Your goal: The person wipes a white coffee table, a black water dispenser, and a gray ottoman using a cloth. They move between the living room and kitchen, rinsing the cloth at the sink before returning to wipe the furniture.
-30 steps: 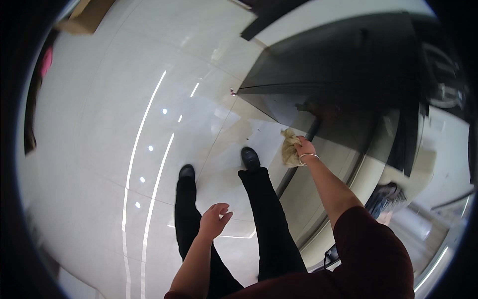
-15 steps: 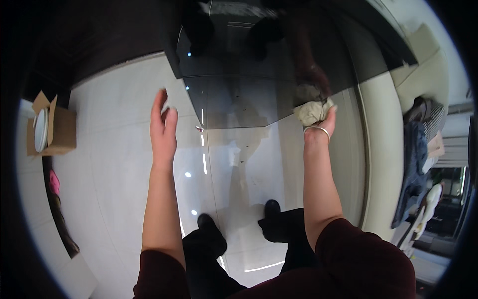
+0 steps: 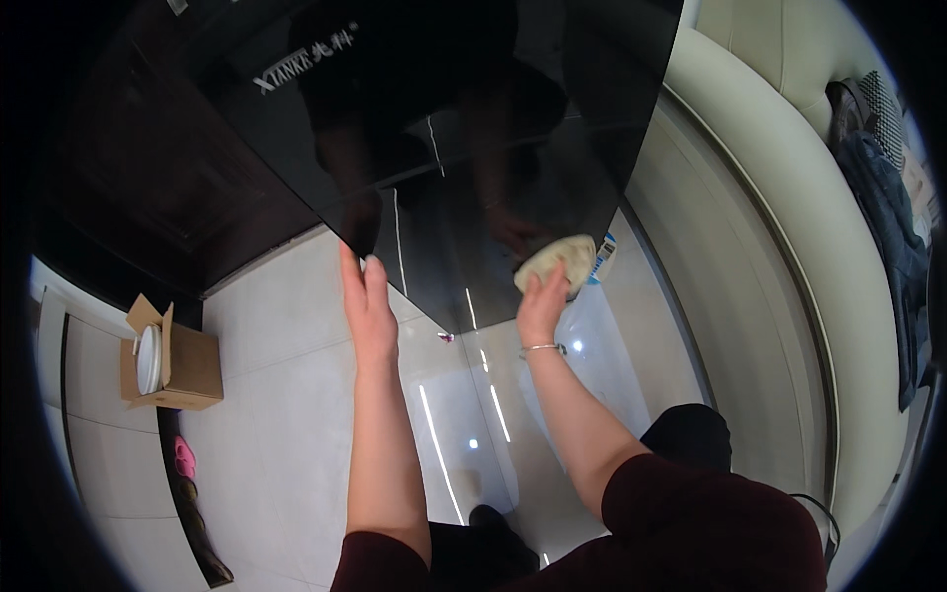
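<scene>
In front of me stands a large glossy black panel (image 3: pixel 424 232), its surface mirroring my body and arms. My left hand (image 3: pixel 371 314) is at the panel's lower left edge, with fingers stretched out along it and the thumb apart. Whether it grips the edge is hard to see. A crumpled cream cloth (image 3: pixel 564 261) rests against the black surface near the lower right edge. My right hand (image 3: pixel 544 308) is closed on this cloth and presses it to the panel.
At the left, an open cardboard box (image 3: pixel 194 368) holds a round white item (image 3: pixel 149 359). A pink shoe (image 3: pixel 184 457) lies by the white cabinet (image 3: pixel 110 449). To the right runs a cream sofa (image 3: pixel 789 173) with dark clothing (image 3: pixel 878 217) on it. A blue-and-white packet (image 3: pixel 604 259) shows behind the panel's right edge.
My view has turned, and the panel fills more of it. My left hand has come from free air to the panel's edge. The cloth in my right hand has shifted along the black surface.
</scene>
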Demonstrator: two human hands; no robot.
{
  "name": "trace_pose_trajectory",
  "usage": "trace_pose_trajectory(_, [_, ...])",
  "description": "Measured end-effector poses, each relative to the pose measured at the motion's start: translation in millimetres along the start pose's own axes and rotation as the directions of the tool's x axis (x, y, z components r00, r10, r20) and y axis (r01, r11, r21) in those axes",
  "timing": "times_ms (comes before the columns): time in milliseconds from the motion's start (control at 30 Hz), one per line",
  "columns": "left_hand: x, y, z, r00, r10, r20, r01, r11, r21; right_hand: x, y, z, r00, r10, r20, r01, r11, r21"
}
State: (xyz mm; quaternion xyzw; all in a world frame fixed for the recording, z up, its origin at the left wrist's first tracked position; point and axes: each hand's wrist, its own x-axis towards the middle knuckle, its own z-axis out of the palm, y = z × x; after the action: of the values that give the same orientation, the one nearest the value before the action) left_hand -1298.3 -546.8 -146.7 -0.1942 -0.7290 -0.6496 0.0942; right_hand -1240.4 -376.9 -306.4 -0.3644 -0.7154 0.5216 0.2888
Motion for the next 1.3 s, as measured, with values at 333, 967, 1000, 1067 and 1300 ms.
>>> trace_pose_trajectory(333, [-11.9, 9.6, -10.3, 0.999, 0.040, 0.029, -0.044, 0.988, 0.148, 7.1, -141.5, -21.0, 0.789, -0.473, -0.392, 0.548, 0.830, 0.101])
trace_pose_trajectory(967, [-26.0, 15.1, -4.6, 0.994, -0.102, 0.032, 0.093, 0.974, 0.205, 26.6, -6.3, -5.3, 0.946, -0.141, -0.292, 0.196, 0.966, 0.169])
trace_pose_trajectory(1000, [-27.5, 16.7, -7.8, 0.994, -0.104, 0.025, 0.097, 0.974, 0.204, 24.3, -1.4, 2.6, 0.957, 0.014, -0.290, 0.083, 0.945, 0.318])
trace_pose_trajectory(1067, [-28.8, 23.8, -6.8, 0.987, -0.160, 0.026, 0.150, 0.961, 0.231, 24.6, 22.8, 22.0, 0.917, 0.324, -0.233, -0.135, 0.801, 0.583])
trace_pose_trajectory(1300, [-28.9, 32.6, -0.1, 0.977, -0.212, -0.014, 0.205, 0.921, 0.331, -39.0, 67.9, 100.0, 0.545, 0.550, 0.633, -0.718, -0.084, 0.691])
